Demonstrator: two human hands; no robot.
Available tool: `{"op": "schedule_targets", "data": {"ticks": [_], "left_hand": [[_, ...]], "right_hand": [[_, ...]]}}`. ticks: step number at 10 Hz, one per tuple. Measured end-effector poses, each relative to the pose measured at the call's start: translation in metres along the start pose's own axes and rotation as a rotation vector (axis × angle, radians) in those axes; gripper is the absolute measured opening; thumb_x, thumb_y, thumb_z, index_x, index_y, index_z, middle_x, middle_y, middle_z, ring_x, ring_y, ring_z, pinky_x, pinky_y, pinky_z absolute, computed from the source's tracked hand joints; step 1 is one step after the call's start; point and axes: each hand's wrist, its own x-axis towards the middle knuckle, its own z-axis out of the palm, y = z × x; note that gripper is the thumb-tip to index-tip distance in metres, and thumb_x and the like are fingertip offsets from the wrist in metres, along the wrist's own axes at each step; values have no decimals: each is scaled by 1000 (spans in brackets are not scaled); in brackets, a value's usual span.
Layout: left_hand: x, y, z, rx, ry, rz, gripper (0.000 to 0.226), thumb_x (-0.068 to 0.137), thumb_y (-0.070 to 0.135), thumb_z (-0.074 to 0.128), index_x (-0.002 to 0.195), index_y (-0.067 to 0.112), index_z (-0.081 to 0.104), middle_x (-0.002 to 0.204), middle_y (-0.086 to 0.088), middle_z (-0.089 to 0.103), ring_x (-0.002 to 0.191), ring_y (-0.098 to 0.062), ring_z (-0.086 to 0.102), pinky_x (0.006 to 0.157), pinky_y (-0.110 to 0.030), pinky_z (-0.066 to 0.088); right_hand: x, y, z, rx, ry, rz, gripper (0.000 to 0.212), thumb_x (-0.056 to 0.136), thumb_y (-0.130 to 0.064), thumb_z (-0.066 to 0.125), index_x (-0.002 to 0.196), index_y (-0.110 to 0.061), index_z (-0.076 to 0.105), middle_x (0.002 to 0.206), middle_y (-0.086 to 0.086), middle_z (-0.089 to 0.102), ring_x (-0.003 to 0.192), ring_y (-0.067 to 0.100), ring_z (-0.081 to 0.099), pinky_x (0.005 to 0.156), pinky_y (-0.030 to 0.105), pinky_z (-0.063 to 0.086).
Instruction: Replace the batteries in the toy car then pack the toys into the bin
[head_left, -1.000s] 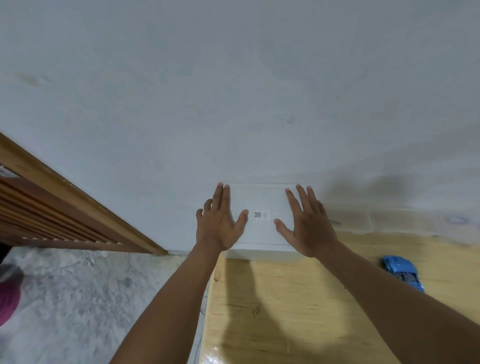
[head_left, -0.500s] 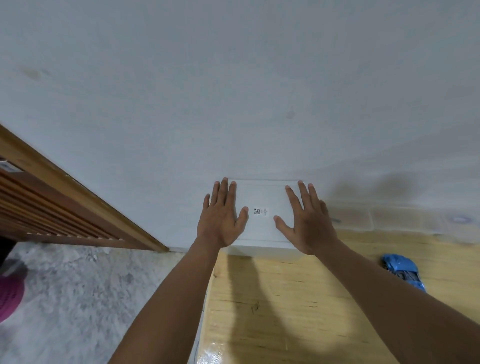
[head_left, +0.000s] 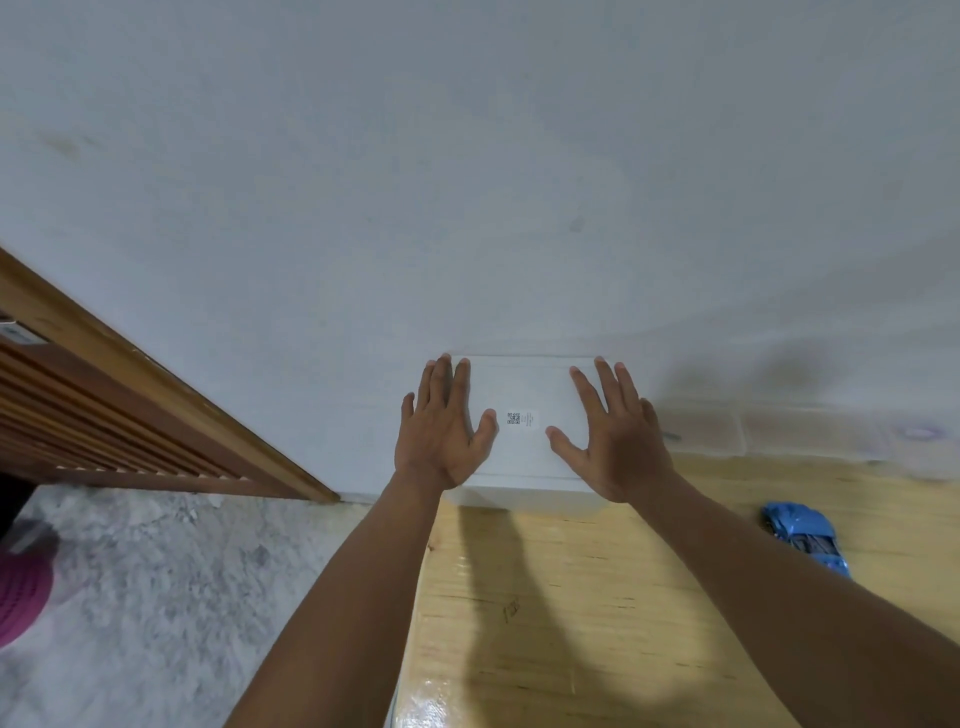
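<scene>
Against the pale wall (head_left: 467, 182), at the far left corner of the wooden table (head_left: 571, 623), a white lidded bin (head_left: 519, 389) sits under both hands, left hand (head_left: 441, 436) and right hand (head_left: 618, 441) lying flat with fingers spread on its lid, while the blue toy car (head_left: 805, 535) lies well apart toward the table's right edge.

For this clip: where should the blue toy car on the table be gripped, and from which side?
Probably across its two long flanks, mid-body, coming down from above with the right hand, which is nearer. The blue toy car lies flat on the wooden table with nothing touching it, and its narrow width suits a thumb-and-fingers pinch.
</scene>
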Motion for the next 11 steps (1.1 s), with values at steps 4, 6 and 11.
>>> {"op": "schedule_targets", "data": {"ticks": [4, 6, 11], "left_hand": [[3, 2, -2, -24, -29, -45, 91, 99, 58, 36, 163, 5, -2, 172, -10, -3, 159, -25, -3, 128, -47, 10], [5, 6, -8, -2, -72, -66, 93, 98, 59, 36, 162, 4, -3, 172, -11, -5, 159, -25, -4, 129, -47, 7], [-17, -16, -36, -182, -82, -80, 81, 100, 64, 42, 164, 21, 14, 172, -3, 2, 158, -24, 10, 122, -48, 29]], "right_hand": [[2, -1, 1, 46, 1, 177, 97, 82, -74, 35, 157, -14, 23, 165, 5, 23, 137, 36, 42, 98, 53, 48], [0, -3, -3, -35, -46, 197, 99, 82, -79, 19, 159, -17, 14, 168, 1, 12, 134, 40, 42, 101, 55, 42], [7, 21, -53, 93, -117, -120, 71, 90, -55, 55, 154, -27, 38, 162, 7, 32, 146, 33, 35, 108, 53, 43]]}}
